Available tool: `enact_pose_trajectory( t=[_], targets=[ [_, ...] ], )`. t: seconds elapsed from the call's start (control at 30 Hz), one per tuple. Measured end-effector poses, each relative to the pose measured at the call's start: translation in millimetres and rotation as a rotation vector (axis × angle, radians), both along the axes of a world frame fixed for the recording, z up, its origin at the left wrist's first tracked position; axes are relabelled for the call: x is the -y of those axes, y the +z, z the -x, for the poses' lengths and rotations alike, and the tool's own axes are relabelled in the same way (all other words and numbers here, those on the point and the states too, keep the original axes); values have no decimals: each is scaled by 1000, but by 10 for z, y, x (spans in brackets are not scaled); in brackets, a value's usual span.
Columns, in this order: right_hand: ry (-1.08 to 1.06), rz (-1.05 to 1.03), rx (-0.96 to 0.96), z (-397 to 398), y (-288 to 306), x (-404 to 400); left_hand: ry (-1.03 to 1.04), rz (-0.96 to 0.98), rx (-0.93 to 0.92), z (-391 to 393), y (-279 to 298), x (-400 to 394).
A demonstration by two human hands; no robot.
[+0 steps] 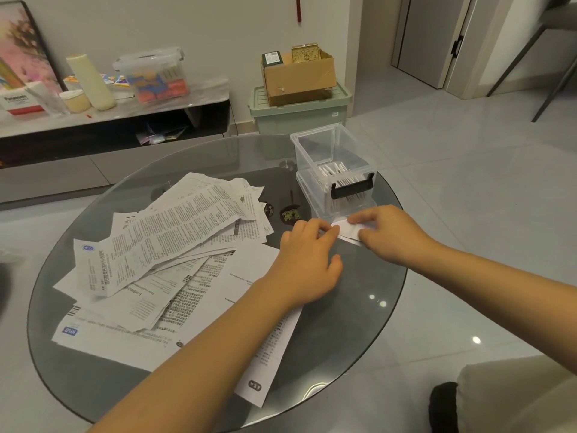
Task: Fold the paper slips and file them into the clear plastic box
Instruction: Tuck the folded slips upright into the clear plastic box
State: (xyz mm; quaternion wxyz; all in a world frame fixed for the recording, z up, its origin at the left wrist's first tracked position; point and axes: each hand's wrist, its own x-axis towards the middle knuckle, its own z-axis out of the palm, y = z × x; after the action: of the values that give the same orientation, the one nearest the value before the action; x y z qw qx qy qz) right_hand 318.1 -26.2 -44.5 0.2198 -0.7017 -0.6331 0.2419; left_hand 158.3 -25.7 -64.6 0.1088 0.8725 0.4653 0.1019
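Note:
A small folded white paper slip (347, 230) lies on the round glass table (343, 323), just in front of the clear plastic box (315, 148). My left hand (307, 264) pinches the slip's left end between fingertips. My right hand (390, 232) pinches its right end, thumb under and fingers on top. The box stands open with its lid swung down toward me, a black latch (351, 187) on it, and several folded slips (332, 170) stand inside. A loose pile of unfolded printed paper slips (175, 245) covers the table's left half.
One long slip (268, 348) runs under my left forearm toward the table's near edge. Beyond the table are a low cabinet (109, 126) with jars and a plastic tub, and a green bin (299, 110) carrying a cardboard box. A cushion edge (515, 398) sits at bottom right.

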Motion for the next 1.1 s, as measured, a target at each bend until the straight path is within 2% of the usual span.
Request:
enact_pose_trajectory(
  t=[0.2, 0.33, 0.4, 0.67, 0.83, 1.1],
  targets=[
    [47, -82, 136, -23, -46, 20, 4, -27, -19, -17, -35, 23],
    [113, -202, 460, -34, -32, 94, 1, -22, -29, -16, -32, 25],
    [159, -266, 559, -41, -17, 121, -4, -16, -26, 1, -16, 22],
    [240, -407, 464, 71, -37, 220, 14, -40, 189, 157, 144, 153],
    [356, -414, 424, 203, -48, 355, 51, -67, 131, 501, 232, 361],
    [555, -318, 351, 544, 3, 557, 103, -42, 42, 1036, 334, 722]
  ],
)
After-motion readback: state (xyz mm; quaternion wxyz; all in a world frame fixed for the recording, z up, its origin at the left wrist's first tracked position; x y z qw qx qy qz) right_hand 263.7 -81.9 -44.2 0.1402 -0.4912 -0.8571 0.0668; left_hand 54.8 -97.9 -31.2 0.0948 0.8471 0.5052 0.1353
